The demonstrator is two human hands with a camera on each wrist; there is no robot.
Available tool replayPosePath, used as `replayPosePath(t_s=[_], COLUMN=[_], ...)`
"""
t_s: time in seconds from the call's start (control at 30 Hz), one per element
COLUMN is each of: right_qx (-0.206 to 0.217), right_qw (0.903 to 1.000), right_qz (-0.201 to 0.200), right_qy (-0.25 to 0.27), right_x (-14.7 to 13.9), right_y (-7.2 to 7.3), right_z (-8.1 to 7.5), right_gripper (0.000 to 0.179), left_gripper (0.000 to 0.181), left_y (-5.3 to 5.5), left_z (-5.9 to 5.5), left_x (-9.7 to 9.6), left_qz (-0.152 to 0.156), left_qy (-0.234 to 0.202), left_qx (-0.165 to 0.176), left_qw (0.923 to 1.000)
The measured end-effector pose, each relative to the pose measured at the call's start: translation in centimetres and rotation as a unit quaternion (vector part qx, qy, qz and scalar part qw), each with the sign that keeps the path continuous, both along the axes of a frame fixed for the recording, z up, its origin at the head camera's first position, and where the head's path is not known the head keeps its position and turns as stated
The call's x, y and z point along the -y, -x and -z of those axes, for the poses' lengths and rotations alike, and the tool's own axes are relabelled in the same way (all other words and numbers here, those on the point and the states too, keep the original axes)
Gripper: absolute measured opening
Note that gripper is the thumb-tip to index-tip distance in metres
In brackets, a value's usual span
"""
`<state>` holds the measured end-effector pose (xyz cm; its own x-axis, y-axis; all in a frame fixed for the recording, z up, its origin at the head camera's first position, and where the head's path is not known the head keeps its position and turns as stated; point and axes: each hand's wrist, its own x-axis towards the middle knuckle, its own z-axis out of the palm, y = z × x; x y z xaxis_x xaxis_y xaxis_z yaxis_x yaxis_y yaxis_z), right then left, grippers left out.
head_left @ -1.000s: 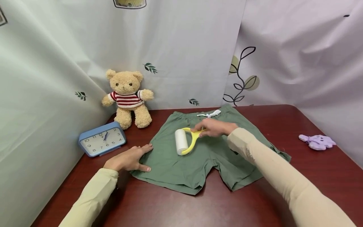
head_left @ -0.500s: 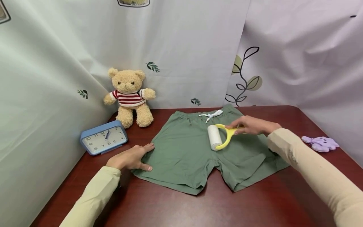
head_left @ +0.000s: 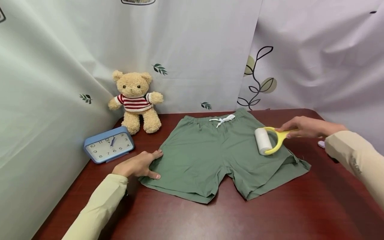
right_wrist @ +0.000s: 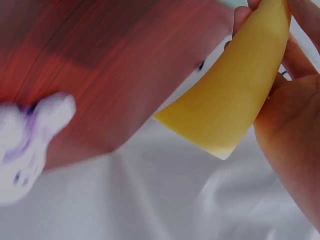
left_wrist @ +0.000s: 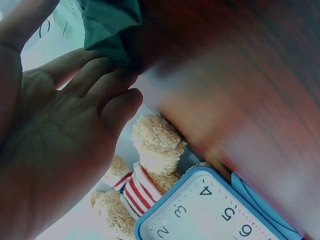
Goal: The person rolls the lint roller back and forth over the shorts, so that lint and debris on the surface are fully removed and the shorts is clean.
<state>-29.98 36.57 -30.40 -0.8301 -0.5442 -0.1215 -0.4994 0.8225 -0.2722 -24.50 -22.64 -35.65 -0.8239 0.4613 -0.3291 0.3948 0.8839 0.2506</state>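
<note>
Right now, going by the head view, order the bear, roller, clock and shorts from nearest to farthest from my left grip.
1. Shorts: touching the left grip.
2. Clock: to the left.
3. Bear: farther back, beyond the clock.
4. Roller: right, in the right grip.

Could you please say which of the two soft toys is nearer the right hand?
The purple toy, just past the right sleeve; the teddy bear is across the shorts, by the clock.

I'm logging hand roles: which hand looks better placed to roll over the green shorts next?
Probably the right hand: it grips the yellow-handled roller, which is at the shorts. The left hand holds no tool and rests at the shorts' left edge.
</note>
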Motion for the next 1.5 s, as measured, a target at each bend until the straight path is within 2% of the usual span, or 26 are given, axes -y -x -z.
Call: replayPosePath(t_s=[0.2, 0.37, 0.47, 0.63, 0.77, 0.83, 0.93, 1.03, 1.2, 1.33, 1.5], right_qx=[-0.068, -0.083, -0.079, -0.082, -0.11, -0.102, -0.075, -0.039, 0.003, 0.017, 0.023], right_qw=[0.9971, 0.9942, 0.9947, 0.996, 0.9921, 0.9911, 0.9888, 0.9856, 0.9792, 0.9743, 0.9728], right_qz=[-0.031, -0.067, -0.066, -0.034, -0.06, -0.08, -0.116, -0.15, -0.192, -0.218, -0.226], right_qy=[0.006, 0.015, 0.002, -0.013, 0.011, 0.029, 0.056, 0.068, 0.065, 0.054, 0.043], right_x=[-3.3, -4.0, -2.9, 1.6, 6.9, 10.0, 15.0, 19.8, 26.8, 30.0, 30.8], right_y=[-0.6, -0.5, -0.5, -0.7, -0.4, 0.1, 0.8, 1.1, 0.4, -0.6, -1.5], right_z=[0.2, 0.2, -0.5, -2.5, -4.0, -4.2, -3.4, -1.8, 0.7, 1.6, 1.9], right_gripper=[0.033, 0.033, 0.034, 0.037, 0.036, 0.037, 0.039, 0.04, 0.042, 0.042, 0.042], left_gripper=[0.091, 0.091, 0.091, 0.091, 0.092, 0.092, 0.092, 0.092, 0.092, 0.093, 0.093], left_y=[0.1, 0.1, 0.1, 0.0, -0.1, -0.1, 0.0, 0.0, 0.0, 0.2, 0.3], left_z=[0.0, 0.2, 0.2, 0.1, 0.0, 0.0, 0.1, 0.3, 0.5, 0.7, 0.5], left_x=[0.1, 0.2, 0.4, 0.4, 0.4, 0.4, 0.3, 0.3, 0.3, 0.4, 0.7], left_qz=[0.001, 0.009, 0.005, -0.002, 0.001, 0.0, 0.0, 0.002, -0.002, 0.007, 0.005], left_qy=[-0.007, -0.014, -0.017, -0.01, -0.004, -0.003, -0.009, -0.018, -0.02, -0.024, -0.025], left_qx=[0.0, 0.0, 0.002, 0.004, 0.003, 0.002, 0.002, 0.004, 0.006, -0.001, -0.007], left_qw=[1.0, 0.9999, 0.9998, 0.9999, 1.0, 1.0, 1.0, 0.9998, 0.9998, 0.9997, 0.9997])
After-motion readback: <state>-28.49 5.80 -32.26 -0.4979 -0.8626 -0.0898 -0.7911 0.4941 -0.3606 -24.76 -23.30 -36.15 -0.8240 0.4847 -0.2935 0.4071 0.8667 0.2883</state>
